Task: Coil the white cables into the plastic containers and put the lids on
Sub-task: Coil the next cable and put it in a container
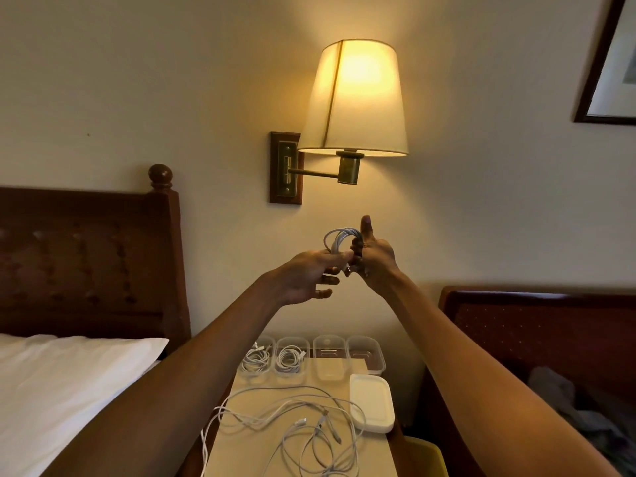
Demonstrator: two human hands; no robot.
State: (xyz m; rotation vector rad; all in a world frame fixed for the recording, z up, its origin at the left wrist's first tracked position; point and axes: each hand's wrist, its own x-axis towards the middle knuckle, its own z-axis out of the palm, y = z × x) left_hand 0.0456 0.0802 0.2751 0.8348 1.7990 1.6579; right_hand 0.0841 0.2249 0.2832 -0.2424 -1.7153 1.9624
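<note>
Both hands are raised in front of the wall, well above the nightstand. My right hand [373,258] grips a coiled white cable [339,239], thumb pointing up. My left hand [311,275] pinches the loose end of that coil between thumb and forefinger, its other fingers loosely curled. Below, on the nightstand [237,442], stand several clear plastic containers in a row: the two on the left [256,359] [290,358] hold coiled cables, and the two on the right [329,359] [366,352] hold none. Loose white cables [303,428] lie tangled in front. A stack of white lids [372,402] sits at the right.
A lit wall lamp [356,98] hangs just above my hands. A bed with a white pillow [69,366] and dark wooden headboard [86,259] is to the left. A dark red chair [537,339] stands on the right. A framed picture [612,63] hangs at the upper right.
</note>
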